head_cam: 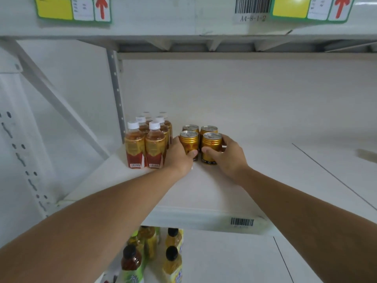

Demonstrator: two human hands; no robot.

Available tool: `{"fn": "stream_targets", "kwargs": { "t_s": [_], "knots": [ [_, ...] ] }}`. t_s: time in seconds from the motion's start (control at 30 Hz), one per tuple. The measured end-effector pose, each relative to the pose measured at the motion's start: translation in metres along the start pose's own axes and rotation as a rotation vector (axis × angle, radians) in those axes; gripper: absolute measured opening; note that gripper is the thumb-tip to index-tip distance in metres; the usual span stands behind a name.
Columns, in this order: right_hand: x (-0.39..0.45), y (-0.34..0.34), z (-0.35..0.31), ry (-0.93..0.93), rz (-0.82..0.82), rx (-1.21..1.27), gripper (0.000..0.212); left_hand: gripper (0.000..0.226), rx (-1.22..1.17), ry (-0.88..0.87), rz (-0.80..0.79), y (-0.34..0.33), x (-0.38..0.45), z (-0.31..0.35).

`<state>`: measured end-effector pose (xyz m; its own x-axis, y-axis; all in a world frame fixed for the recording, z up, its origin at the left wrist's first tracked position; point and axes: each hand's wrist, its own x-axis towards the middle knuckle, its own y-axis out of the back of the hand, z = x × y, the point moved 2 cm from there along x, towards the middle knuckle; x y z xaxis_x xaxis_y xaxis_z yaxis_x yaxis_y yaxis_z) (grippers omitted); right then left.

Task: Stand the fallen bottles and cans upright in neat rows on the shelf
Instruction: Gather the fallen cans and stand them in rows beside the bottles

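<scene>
Your left hand [179, 155] hiding the front-left can's [189, 140] base, rear bottles [146, 115] blurred (labels unreadable), lower-shelf bottles [172, 262] cut off at the bottom edge

White shelf [204, 190] in front of me, barcode sticker [242, 222] on its front edge. Standing directly on it at left: six white-capped tea bottles [145, 139], upright in two rows running back. Just beside them: four gold cans [201, 137], upright, two by two. The surface further right lies bare.
</scene>
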<state>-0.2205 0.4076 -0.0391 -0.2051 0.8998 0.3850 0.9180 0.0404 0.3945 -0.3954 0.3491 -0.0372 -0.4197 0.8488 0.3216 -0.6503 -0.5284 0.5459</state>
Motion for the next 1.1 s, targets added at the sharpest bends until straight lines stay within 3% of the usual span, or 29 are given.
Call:
{"fn": "stream_targets", "kwargs": {
  "t_s": [0.3, 0.5, 0.8, 0.97, 1.1],
  "knots": [
    [0.007, -0.009, 0.001, -0.062, 0.018, -0.148, 0.047, 0.068, 0.044, -0.012, -0.051, -0.003, 0.005, -0.004],
    [0.004, -0.015, 0.008, -0.037, 0.049, -0.226, 0.062, 0.059, 0.114, 0.002, -0.052, -0.004, -0.002, -0.004],
    [0.003, -0.016, 0.009, -0.047, 0.009, -0.296, 0.07, 0.071, 0.22, 0.031, -0.036, -0.005, -0.007, -0.004],
    [0.001, -0.016, 0.006, -0.044, 0.009, -0.328, 0.07, 0.078, 0.18, 0.026, -0.037, -0.002, -0.008, -0.002],
    [-0.006, -0.016, 0.0, -0.011, 0.041, -0.277, 0.078, 0.071, 0.032, -0.032, -0.016, 0.004, -0.012, 0.0]
  ]
}}
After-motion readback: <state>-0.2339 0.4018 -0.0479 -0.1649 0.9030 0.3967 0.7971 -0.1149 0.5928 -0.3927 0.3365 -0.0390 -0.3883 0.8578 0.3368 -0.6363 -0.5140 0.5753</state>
